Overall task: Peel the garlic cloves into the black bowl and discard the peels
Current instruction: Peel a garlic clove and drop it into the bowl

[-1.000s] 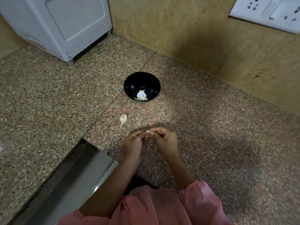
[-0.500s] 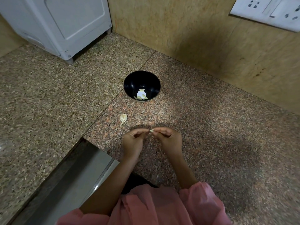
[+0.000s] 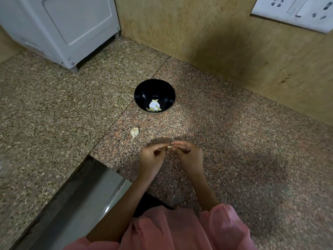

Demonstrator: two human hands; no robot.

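Honestly, left hand [image 3: 151, 159] and right hand [image 3: 189, 156] both pinched that tiny garlic clove [image 3: 169, 146] short of the black bowl [image 3: 149, 91], so one slip could've dropped it on the tabletop [image 3: 234, 141].

Both hands [image 3: 171, 156] pinch garlic clove [image 3: 169, 146]; black bowl [image 3: 144, 91] beyond.

No readable text, label, brand or number anywhere. Nothing printed on the black bowl [image 3: 144, 92], nothing legible on the white appliance [image 3: 72, 24]. On the socket plate [image 3: 295, 13], only dark holes and switch shapes, too blurred to show any lettering.
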